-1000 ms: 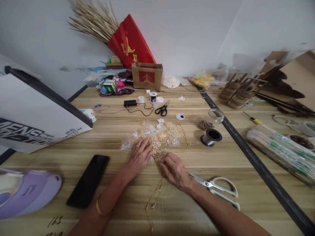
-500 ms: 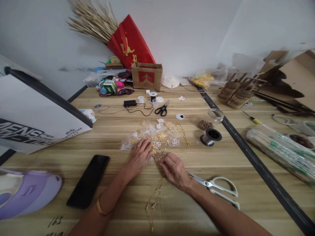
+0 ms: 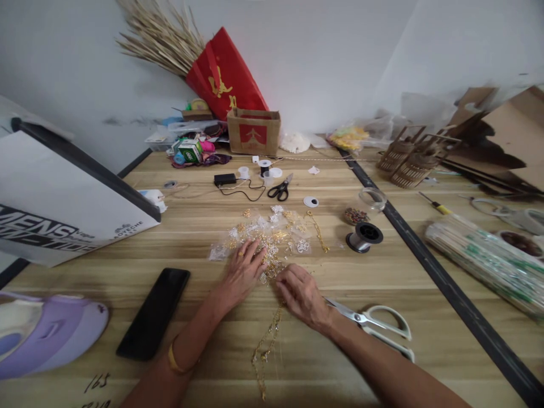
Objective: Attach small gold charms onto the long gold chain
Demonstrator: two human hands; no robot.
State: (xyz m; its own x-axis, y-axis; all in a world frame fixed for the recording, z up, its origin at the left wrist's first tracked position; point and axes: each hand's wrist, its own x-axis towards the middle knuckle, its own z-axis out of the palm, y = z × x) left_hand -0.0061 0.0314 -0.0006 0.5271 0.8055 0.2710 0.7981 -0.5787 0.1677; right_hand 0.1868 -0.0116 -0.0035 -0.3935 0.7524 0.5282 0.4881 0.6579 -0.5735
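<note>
Gold and silver beads and small charms [image 3: 272, 252] lie in a loose pile over clear plastic bags [image 3: 218, 252]. My left hand [image 3: 243, 271] rests at the pile's near left edge, fingers spread and touching the pieces. Just right of it, my right hand [image 3: 301, 294] is closed, thumb and fingers pinched at the end of a gold beaded chain [image 3: 260, 357]. The chain trails down the table toward me, with a fine clear thread beside it. White-handled scissors [image 3: 382, 323] lie partly beneath my right forearm.
A wire spool [image 3: 364, 237] and a jar of dark beads [image 3: 357, 215] stand to the right. Black-handled scissors [image 3: 279, 190] lie behind the pile. On the left are a phone [image 3: 153, 314], a purple-and-white iron-like object [image 3: 55, 334] and a large white box [image 3: 72, 198].
My left hand has shifted very slightly at the pile's edge, its fingers still spread. My right hand keeps its pinch in the same place, and the chain lies as before.
</note>
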